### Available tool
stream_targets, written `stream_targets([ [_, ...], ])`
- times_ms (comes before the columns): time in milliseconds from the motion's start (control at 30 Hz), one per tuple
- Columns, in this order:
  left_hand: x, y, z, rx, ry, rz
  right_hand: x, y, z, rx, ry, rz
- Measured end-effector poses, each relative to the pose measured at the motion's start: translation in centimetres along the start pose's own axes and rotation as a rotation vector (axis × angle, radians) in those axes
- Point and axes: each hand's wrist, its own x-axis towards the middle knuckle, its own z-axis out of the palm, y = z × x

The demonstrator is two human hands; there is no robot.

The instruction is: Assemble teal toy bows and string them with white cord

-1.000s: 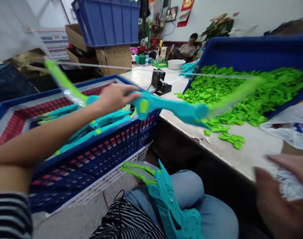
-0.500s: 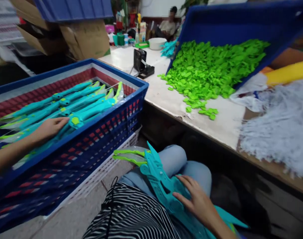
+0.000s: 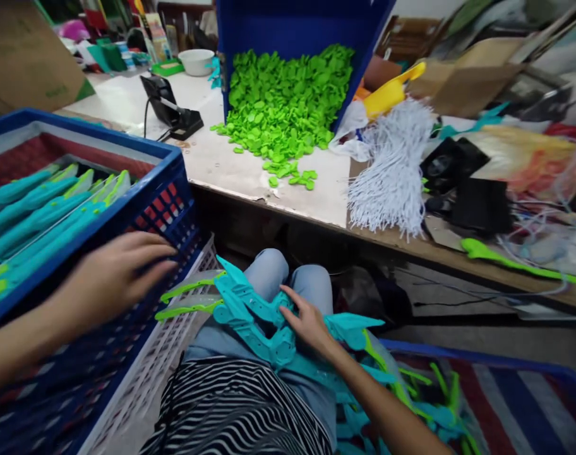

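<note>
Across my lap lie turquoise plastic toy bow parts [image 3: 250, 316] with lime-green tips at the left and right ends. My right hand [image 3: 307, 322] grips the middle of them, thumb and fingers on the turquoise body. My left hand [image 3: 122, 268] is in the air beside the blue crate's side, slightly blurred, fingers stretched out and holding nothing. In that blue crate [image 3: 172, 158] at the left, several turquoise toy bows [image 3: 42, 215] with strings lie side by side.
A tilted blue bin [image 3: 292, 25] spills lime-green plastic pieces [image 3: 288, 107] onto the table [image 3: 231, 177]. White strings [image 3: 392, 170], a yellow scoop [image 3: 392, 91] and a black device [image 3: 172, 107] lie there too. Another crate [image 3: 520, 357] with turquoise and green parts stands low at my right.
My left hand has let go of the toy bow in the crate and moved out over the crate's near side. The view has swung right. My right hand stays on the lap pieces.
</note>
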Motion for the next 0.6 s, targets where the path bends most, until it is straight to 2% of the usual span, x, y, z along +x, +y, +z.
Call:
stream_targets([
  [67,5.3,1.8,4.4,-0.045,-0.135,0.107,1.5,0.6,-0.9,-0.064,0.079,-0.012],
  [100,8.3,2.4,6.7,-0.053,-0.156,0.127,2.2,1.0,-1.4,-0.096,0.094,-0.017],
  [233,20.2,3.2,14.3,-0.006,-0.039,-0.026,4.2,2.8,-3.1,-0.178,0.044,-0.045],
  [333,26.8,3.3,18.3,0.056,-0.026,-0.104,4.5,3.6,-3.7,-0.211,0.082,-0.107],
  [433,30.1,3.0,20.6,0.082,-0.087,-0.065,4.2,3.9,-4.3,-0.182,0.174,-0.162],
  [600,31.1,1.9,21.8,0.045,-0.132,0.020,4.1,3.9,-5.3,-0.104,0.252,-0.198],
])
